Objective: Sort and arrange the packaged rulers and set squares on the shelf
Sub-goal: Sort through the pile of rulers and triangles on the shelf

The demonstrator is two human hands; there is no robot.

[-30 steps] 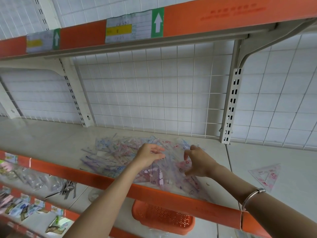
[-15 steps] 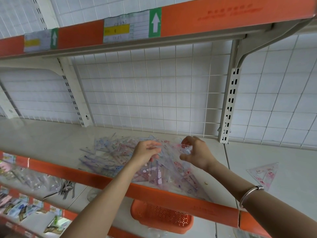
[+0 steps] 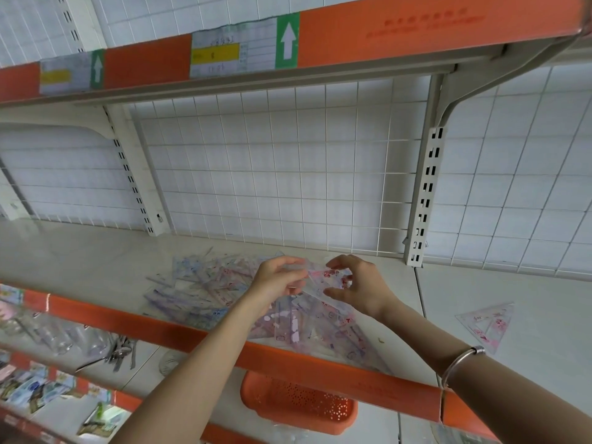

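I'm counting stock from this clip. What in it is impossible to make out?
Head view:
1. Pile: clear packets overlap and blur, and the left hand covers part, so no count is possible.
2. Packet held between it and the right hand: fingers hide its edges, so ruler or set square is unclear.
3. Price label: print too blurred to read.
4. Basket: shelf rail hides its top and contents.

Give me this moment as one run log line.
step: sorting | left hand: holds packet | right hand: holds same packet | pile: on shelf under hands | lone set square: shelf, right
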